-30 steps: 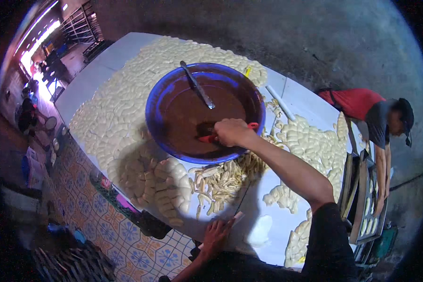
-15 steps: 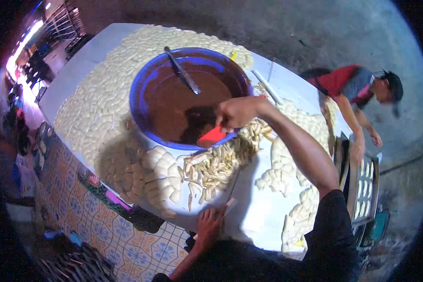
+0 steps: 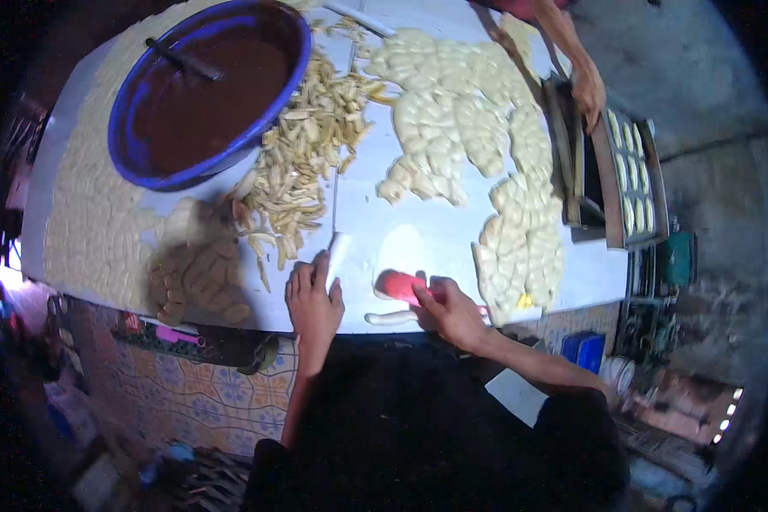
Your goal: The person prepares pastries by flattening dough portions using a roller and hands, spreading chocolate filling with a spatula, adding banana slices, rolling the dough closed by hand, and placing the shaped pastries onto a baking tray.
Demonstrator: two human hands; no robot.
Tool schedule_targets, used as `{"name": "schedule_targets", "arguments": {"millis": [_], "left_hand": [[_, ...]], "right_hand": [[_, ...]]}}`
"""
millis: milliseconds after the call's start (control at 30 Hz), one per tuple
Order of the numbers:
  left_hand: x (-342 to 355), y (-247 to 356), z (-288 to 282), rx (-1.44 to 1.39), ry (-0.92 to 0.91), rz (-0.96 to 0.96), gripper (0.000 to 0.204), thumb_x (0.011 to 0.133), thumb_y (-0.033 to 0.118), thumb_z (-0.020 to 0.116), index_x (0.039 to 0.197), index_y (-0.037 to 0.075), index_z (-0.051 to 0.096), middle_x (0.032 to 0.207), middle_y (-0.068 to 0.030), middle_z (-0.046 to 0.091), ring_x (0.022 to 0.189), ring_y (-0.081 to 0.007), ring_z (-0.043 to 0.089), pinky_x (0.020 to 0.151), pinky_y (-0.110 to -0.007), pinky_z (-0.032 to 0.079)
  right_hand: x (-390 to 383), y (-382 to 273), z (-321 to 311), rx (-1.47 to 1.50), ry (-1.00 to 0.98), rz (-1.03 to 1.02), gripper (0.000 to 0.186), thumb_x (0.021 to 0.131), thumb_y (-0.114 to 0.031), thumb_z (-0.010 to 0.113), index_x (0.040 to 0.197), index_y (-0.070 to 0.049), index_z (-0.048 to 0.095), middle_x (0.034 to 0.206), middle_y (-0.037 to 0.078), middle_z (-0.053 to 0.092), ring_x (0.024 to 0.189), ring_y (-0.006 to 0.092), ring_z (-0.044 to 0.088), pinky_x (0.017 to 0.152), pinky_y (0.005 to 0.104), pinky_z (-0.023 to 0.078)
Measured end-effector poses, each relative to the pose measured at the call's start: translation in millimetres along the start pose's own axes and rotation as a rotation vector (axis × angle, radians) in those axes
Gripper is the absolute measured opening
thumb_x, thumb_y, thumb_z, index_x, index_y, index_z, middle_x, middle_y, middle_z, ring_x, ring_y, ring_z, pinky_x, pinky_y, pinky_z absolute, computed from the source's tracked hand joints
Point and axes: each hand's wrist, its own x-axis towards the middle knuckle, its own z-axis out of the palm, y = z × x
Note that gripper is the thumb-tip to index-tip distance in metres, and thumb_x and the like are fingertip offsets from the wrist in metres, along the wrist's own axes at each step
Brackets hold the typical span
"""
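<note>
My right hand grips a red plastic scraper low over the white tabletop, near its front edge. A pale strip of dough lies just below the scraper. My left hand rests on the table further left, thumb and forefinger on either side of a short white stick. Beyond my left hand spreads a pile of peeled, cut banana pieces. A big blue basin of brown liquid stands at the far left, with a dark-handled utensil in it.
Flattened dough pieces cover the table's right part, and more dough covers its left. At the far right, a co-worker's hand touches a tray of pale dough strips. A white rod lies at the back.
My right hand, with the red scraper, has come from the basin's rim down to the table's front edge. The view has shifted right, and the co-worker's head has left it.
</note>
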Motion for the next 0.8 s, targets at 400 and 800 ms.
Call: {"name": "schedule_targets", "arguments": {"millis": [400,800], "left_hand": [[-4,-10,3,-0.036,0.030,0.018,0.055,0.080,0.009,0.074,0.133,0.008,0.061,0.098,-0.0144,0.057,0.095,-0.0342,0.060,0.086,-0.046,0.050],[-8,3,-2,0.189,0.201,0.003,0.041,0.077,0.011,0.075,0.118,0.010,0.068,0.101,-0.0067,0.061,0.102,-0.0274,0.057,0.087,-0.041,0.044]], "right_hand": [[-14,-25,-67,-0.618,-0.303,-0.183,0.045,0.091,-0.016,0.065,0.132,0.000,0.061,0.113,0.026,0.059,0.088,0.0428,0.067,0.077,0.0478,0.058],[167,-107,-34,-0.079,0.195,-0.506,0.028,0.083,-0.019,0.071,0.106,-0.004,0.073,0.105,0.021,0.070,0.095,0.0397,0.068,0.084,0.0468,0.055]]}}
